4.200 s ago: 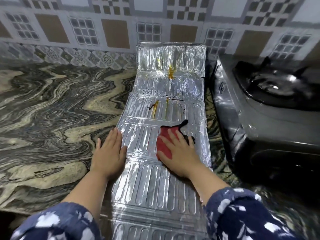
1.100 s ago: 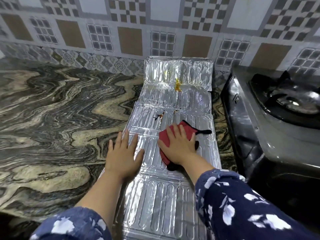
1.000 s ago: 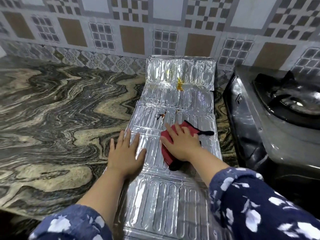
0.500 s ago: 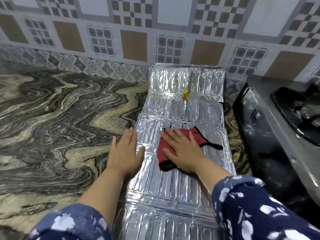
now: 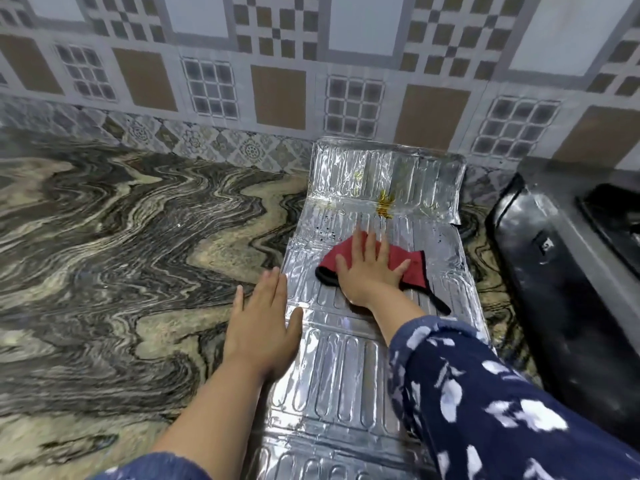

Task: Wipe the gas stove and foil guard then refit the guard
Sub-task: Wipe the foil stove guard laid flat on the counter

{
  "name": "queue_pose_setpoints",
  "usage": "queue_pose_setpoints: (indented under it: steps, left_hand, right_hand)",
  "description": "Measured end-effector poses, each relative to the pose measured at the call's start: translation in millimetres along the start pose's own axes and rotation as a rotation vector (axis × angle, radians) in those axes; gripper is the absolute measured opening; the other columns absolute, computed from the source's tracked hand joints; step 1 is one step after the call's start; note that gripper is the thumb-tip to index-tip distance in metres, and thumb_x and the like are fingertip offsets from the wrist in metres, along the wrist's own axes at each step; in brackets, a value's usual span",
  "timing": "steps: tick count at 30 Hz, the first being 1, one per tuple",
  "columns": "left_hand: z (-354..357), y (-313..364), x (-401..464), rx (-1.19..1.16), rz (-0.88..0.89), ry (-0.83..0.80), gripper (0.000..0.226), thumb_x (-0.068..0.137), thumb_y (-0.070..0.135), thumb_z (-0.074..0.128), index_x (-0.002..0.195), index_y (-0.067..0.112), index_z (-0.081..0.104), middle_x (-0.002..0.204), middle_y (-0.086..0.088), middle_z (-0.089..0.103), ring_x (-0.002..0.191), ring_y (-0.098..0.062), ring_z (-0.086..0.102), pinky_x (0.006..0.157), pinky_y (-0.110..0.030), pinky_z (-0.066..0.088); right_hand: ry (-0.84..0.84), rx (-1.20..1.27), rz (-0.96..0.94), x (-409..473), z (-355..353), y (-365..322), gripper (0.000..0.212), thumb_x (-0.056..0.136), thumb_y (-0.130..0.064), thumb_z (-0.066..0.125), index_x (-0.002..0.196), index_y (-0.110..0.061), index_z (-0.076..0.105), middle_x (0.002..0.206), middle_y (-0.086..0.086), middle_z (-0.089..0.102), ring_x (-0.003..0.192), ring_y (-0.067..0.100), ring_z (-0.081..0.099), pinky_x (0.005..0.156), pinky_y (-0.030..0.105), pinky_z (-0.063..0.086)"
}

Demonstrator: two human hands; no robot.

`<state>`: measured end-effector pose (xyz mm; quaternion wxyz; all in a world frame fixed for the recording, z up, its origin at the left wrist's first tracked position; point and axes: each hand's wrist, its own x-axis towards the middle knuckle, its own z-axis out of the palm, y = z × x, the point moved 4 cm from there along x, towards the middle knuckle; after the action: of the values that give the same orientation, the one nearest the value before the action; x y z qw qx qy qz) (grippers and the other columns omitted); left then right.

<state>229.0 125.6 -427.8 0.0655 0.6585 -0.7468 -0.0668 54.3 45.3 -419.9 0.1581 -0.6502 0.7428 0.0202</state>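
The silver foil guard (image 5: 349, 368) lies unfolded flat on the marble counter, its far panel bent up against the tiled wall. A yellow-brown stain (image 5: 385, 204) and small dark specks mark its far panels. My right hand (image 5: 367, 271) presses flat, fingers spread, on a red cloth with black trim (image 5: 405, 265) near the guard's middle. My left hand (image 5: 265, 327) lies flat and open on the guard's left edge, partly on the counter. The black gas stove (image 5: 568, 265) stands just right of the guard, only its left side in view.
The wavy grey-and-beige marble counter (image 5: 121, 254) stretches wide to the left. The patterned tiled wall (image 5: 277, 81) runs along the back. A narrow strip of counter separates the guard from the stove.
My right hand has pushed the red cloth farther up the guard toward the stained panel. The view has shifted left, so less of the stove shows. My left hand keeps its place.
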Motion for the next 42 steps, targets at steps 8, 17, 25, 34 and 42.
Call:
queue_pose_setpoints:
  steps: [8,17,25,34,42]
  left_hand:
    - [-5,3,-4,-0.015,0.003,-0.032,0.061,0.098,0.042,0.012,0.151,0.016,-0.004,0.159,0.003,-0.012,0.145,-0.01,-0.013,0.119,-0.044,-0.007]
    - [-4,2,0,-0.025,-0.002,0.003,0.057,0.099,0.03,0.013,0.151,0.015,-0.004,0.159,0.003,-0.012,0.145,-0.009,-0.013,0.119,-0.043,-0.006]
    - [-2,0,0,-0.028,0.008,0.036,0.058,0.097,0.035,0.008,0.151,0.019,-0.006,0.158,0.008,-0.013,0.144,-0.006,-0.014,0.119,-0.041,-0.008]
    - [0,-2,0,-0.013,0.01,0.011,0.059,0.096,0.043,0.004,0.151,0.021,-0.005,0.158,0.01,-0.013,0.144,-0.004,-0.015,0.116,-0.039,-0.012]
    - [1,0,-35,0.065,0.067,-0.016,0.083,0.075,0.048,-0.018,0.151,0.018,-0.003,0.158,0.007,-0.012,0.144,-0.006,-0.016,0.115,-0.041,-0.014]
  right_hand:
    - [-0.117,-0.068,-0.085,-98,12,0,0.071,0.095,-0.058,0.013,0.149,-0.023,-0.016,0.156,0.001,-0.028,0.142,0.028,-0.028,0.109,0.065,-0.016]
    - [0.05,-0.033,-0.411,-75,25,-31,0.06,0.101,-0.041,0.016,0.151,-0.021,-0.011,0.158,-0.002,-0.021,0.145,0.015,-0.02,0.117,0.052,-0.009]
    - [0.099,-0.101,-0.557,7,3,-44,0.063,0.098,-0.049,0.022,0.151,-0.03,-0.005,0.16,-0.007,-0.013,0.148,0.012,-0.007,0.118,0.051,-0.006]
    - [0.061,-0.051,-0.317,5,1,-31,0.064,0.096,-0.053,0.017,0.151,-0.029,-0.006,0.161,-0.002,-0.01,0.148,0.017,-0.01,0.116,0.055,-0.009]
    - [0.012,-0.055,-0.317,-47,12,-9,0.067,0.096,-0.054,0.016,0.15,-0.027,-0.014,0.16,-0.002,-0.015,0.147,0.018,-0.013,0.117,0.051,-0.011]
